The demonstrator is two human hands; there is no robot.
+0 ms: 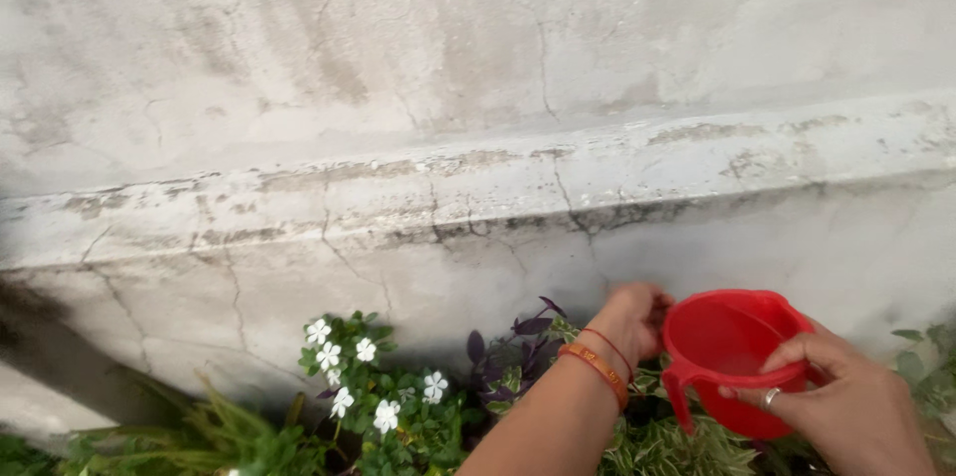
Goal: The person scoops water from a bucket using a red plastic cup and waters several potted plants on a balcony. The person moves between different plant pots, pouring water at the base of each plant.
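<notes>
A broad, cracked, grey-white plastered wall (478,58) fills most of the scene, with a stained sloping ledge (478,192) running across it from left to right. No packages, labels or signs show anywhere on it.

Along the foot of the wall runs a strip of green plants (249,436). Among them stands a cluster of small white five-petalled flowers (363,376), and just right of these a plant with dark purple pointed leaves (518,337). Variegated green-and-cream foliage (667,446) lies beneath the hands.

The round red plastic mug with a side handle (727,357) hangs over that foliage at lower right. Its mouth faces up and tips slightly toward the wall, and its handle points down and to the left; water seems to sit inside.

The right hand (846,396), a ring on one finger, grips the mug from the right, fingers curled over the near rim and thumb side behind it. The left hand (632,317), wearing orange and red wrist bands, is loosely curled just left of the mug near the purple leaves; I cannot tell whether it grasps anything.
</notes>
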